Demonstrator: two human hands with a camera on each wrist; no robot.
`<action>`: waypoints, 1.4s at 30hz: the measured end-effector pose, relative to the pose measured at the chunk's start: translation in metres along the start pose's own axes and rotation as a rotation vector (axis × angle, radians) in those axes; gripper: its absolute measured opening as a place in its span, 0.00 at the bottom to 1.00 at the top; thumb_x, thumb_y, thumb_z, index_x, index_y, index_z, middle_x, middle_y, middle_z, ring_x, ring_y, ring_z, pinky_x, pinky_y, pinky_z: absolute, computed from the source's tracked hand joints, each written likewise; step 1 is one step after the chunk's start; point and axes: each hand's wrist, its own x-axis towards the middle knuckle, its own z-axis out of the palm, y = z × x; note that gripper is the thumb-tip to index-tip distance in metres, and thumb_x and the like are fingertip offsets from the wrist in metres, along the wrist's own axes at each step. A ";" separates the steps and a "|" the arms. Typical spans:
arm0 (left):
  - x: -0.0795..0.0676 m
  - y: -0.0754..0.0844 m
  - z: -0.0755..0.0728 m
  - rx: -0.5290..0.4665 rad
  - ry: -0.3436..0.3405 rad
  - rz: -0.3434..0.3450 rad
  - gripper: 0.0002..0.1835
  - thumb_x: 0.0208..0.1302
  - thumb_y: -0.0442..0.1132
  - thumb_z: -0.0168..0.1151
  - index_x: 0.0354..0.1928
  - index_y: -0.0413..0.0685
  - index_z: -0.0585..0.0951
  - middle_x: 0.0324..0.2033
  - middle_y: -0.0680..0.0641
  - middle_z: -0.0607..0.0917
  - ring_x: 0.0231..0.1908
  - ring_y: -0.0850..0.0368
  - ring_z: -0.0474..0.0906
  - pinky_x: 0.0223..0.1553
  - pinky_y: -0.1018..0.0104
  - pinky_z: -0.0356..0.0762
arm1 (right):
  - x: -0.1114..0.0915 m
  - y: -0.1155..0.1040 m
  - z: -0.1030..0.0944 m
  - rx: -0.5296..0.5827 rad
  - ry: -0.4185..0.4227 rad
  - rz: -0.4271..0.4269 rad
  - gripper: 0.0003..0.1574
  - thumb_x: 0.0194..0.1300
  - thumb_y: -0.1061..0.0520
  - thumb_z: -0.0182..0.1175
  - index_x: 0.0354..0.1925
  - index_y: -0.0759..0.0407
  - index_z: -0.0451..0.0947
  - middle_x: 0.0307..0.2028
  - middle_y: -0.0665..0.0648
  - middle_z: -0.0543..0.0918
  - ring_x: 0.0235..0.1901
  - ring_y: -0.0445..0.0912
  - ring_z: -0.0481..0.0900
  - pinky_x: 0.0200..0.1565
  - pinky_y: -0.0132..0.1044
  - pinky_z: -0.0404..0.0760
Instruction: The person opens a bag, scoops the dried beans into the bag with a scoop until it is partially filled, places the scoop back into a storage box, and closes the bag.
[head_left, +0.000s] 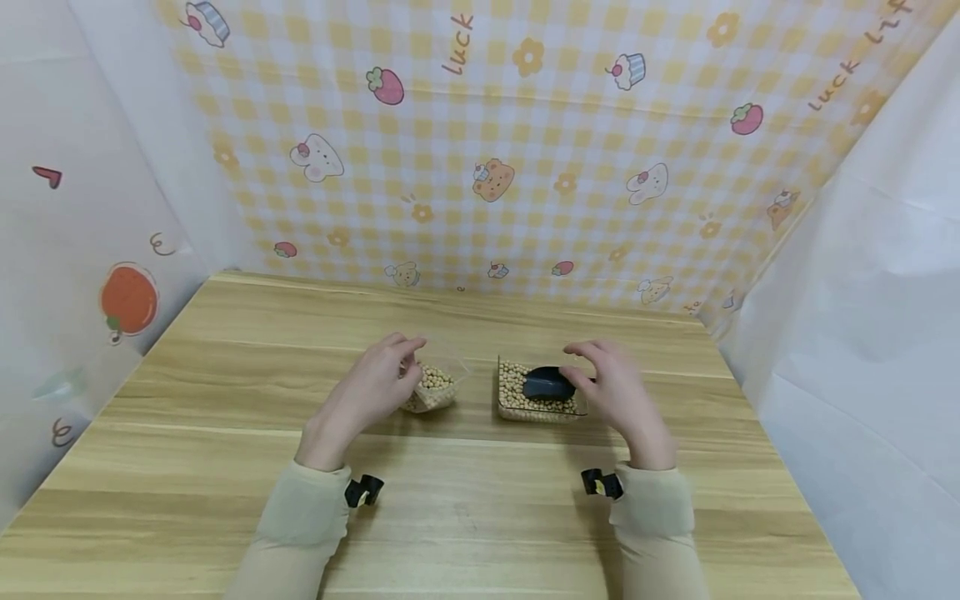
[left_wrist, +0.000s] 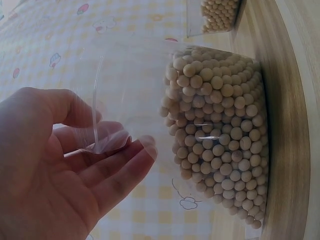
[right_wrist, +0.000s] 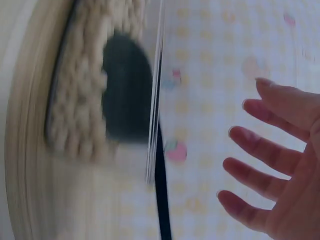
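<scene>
Round tan beans, which look like soybeans, fill the lower part of a clear plastic bag [head_left: 431, 398] standing on the table. My left hand [head_left: 375, 379] pinches the bag's upper edge between thumb and fingers, as the left wrist view shows. To the right stands a clear rectangular box [head_left: 542, 414] of the same beans. A black scoop [head_left: 546, 383] lies on them, its handle [right_wrist: 162, 200] jutting past the box's rim. Beside that handle my right hand [head_left: 611, 387] hovers with fingers spread and nothing in them; the right wrist view shows a gap between.
Both containers stand on a wood-grain table [head_left: 465, 500], a short gap apart. Behind it hangs a yellow checked cloth [head_left: 480, 125]. White sheets [head_left: 855, 275] close off the sides. A black wrist mount [head_left: 364, 492] sits at each cuff.
</scene>
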 end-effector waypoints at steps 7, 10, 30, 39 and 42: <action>0.000 -0.003 -0.002 -0.005 -0.004 0.035 0.25 0.70 0.39 0.53 0.65 0.34 0.72 0.42 0.48 0.79 0.40 0.55 0.76 0.42 0.60 0.78 | 0.010 -0.038 0.029 0.015 0.000 -0.191 0.21 0.64 0.55 0.66 0.53 0.61 0.80 0.47 0.59 0.81 0.51 0.55 0.75 0.53 0.51 0.74; 0.000 -0.007 -0.005 -0.034 -0.042 0.046 0.28 0.70 0.47 0.57 0.66 0.36 0.72 0.41 0.48 0.78 0.42 0.54 0.77 0.45 0.56 0.78 | 0.014 -0.049 0.042 -0.004 -0.011 -0.259 0.21 0.63 0.55 0.67 0.52 0.62 0.81 0.46 0.59 0.82 0.49 0.54 0.76 0.51 0.49 0.75; 0.000 -0.022 -0.016 -0.123 -0.129 0.099 0.40 0.53 0.40 0.73 0.67 0.36 0.68 0.42 0.48 0.82 0.48 0.49 0.79 0.53 0.51 0.76 | 0.028 -0.076 0.078 0.027 -0.055 -0.275 0.19 0.62 0.53 0.67 0.48 0.61 0.82 0.39 0.57 0.83 0.37 0.46 0.78 0.40 0.39 0.78; -0.002 -0.027 -0.014 -0.203 -0.059 0.068 0.26 0.61 0.34 0.66 0.61 0.36 0.72 0.44 0.43 0.85 0.46 0.50 0.83 0.49 0.55 0.79 | 0.027 -0.077 0.082 0.040 -0.046 -0.267 0.10 0.66 0.55 0.63 0.43 0.58 0.82 0.35 0.52 0.80 0.29 0.41 0.75 0.32 0.34 0.76; -0.002 -0.030 -0.013 -0.148 -0.027 0.121 0.16 0.62 0.34 0.65 0.52 0.37 0.80 0.40 0.47 0.87 0.42 0.54 0.84 0.46 0.57 0.80 | 0.028 -0.077 0.083 0.050 -0.030 -0.279 0.05 0.66 0.56 0.63 0.39 0.56 0.83 0.33 0.49 0.80 0.28 0.40 0.74 0.31 0.33 0.75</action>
